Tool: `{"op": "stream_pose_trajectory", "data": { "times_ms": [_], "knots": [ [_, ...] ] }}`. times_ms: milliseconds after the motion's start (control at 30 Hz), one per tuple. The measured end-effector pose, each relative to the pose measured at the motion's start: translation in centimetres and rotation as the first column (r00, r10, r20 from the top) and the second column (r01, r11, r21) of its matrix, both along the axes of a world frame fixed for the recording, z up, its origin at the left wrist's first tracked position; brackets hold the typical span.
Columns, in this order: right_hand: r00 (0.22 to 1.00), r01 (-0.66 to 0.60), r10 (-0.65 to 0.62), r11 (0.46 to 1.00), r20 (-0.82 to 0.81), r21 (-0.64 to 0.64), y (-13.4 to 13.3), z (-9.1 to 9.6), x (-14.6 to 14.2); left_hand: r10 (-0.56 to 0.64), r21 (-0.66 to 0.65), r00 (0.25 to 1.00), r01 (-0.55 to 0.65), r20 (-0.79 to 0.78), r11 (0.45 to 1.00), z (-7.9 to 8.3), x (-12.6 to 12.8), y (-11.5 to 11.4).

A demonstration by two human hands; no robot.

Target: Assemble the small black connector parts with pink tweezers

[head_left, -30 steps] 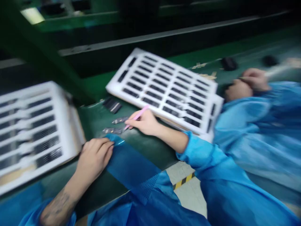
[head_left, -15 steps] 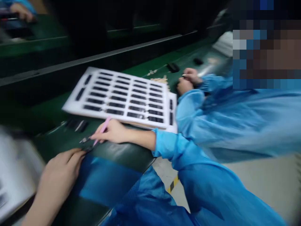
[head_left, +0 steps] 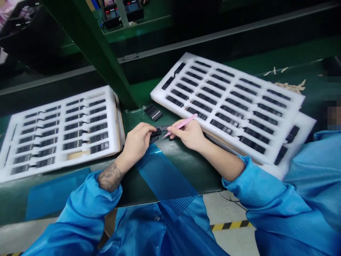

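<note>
My left hand (head_left: 136,141) has its thumb and fingers pinched on a small black plastic part (head_left: 161,128) lying at the table surface. In my right hand (head_left: 189,136) is a pair of pink tweezers (head_left: 184,122), held like a pen. Their dark tip points down and left, close to the black part; I cannot tell whether it touches. Just behind my hands lie black comb-like pieces (head_left: 153,112). Under and in front of my left fingers, a blue perforated sheet (head_left: 165,170) runs over the table edge.
A white foam tray (head_left: 157,94) of black pieces stands at right, over another foam tray (head_left: 306,124). At left is a similar tray (head_left: 114,137) with a vacant slot. A green post (head_left: 90,53) rises behind. Pale scraps (head_left: 291,87) lie far right, near a co-worker's blue sleeve (head_left: 319,153).
My view has swung left, so the right tray sits farther right and the left tray shows sharply. Both hands remain close together at the black part, the tweezers still in my right hand.
</note>
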State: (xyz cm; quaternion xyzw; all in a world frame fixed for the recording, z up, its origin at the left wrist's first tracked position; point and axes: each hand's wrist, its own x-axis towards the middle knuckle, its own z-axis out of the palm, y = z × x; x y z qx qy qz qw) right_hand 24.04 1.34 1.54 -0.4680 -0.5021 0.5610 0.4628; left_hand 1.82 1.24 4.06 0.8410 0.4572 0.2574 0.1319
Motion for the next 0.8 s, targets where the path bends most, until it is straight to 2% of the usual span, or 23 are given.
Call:
{"op": "stream_pose_trajectory", "data": {
  "times_ms": [67,133,233,400,500,567,667,733,800],
  "knots": [
    [1.0,0.017,-0.017,0.999,-0.014,0.037,0.0,0.1,0.2,0.017,-0.043,0.999,-0.015,0.033,0.999,-0.2,1.3,1.4],
    [0.999,0.033,-0.032,0.997,-0.016,0.069,-0.1,0.1,0.3,0.002,-0.037,1.0,-0.002,0.003,0.999,-0.7,2.2,2.6],
    [0.999,0.049,-0.049,0.995,0.004,0.087,-0.2,0.1,0.4,-0.018,0.008,0.999,0.018,-0.035,1.0,-1.3,2.2,3.1],
    [0.998,0.038,-0.042,0.996,0.048,0.086,-0.2,0.2,0.1,-0.022,0.151,0.987,0.046,-0.159,0.987,-0.8,-0.3,0.7],
    [0.998,0.036,-0.039,0.998,0.056,0.055,-0.2,0.3,0.0,-0.025,0.168,0.975,0.063,-0.222,0.984,-0.4,-1.4,-0.8],
    [0.997,0.031,-0.035,0.998,0.073,0.062,-0.4,0.6,-0.1,-0.018,0.18,0.972,0.061,-0.232,0.982,-0.4,-1.5,-1.0],
    [0.999,-0.026,0.023,0.997,0.04,0.072,-0.4,1.0,-0.1,0.016,0.197,0.96,0.041,-0.279,0.98,-0.7,-1.1,0.1],
    [0.997,-0.073,0.072,0.991,0.012,0.112,-0.1,1.0,0.3,-0.017,0.168,0.939,0.079,-0.343,0.983,-1.1,-0.5,1.4],
    [0.993,-0.109,0.1,0.98,0.064,0.169,0.4,0.8,0.8,-0.062,0.142,0.929,0.122,-0.365,0.982,-1.6,0.0,2.6]
  ]
}}
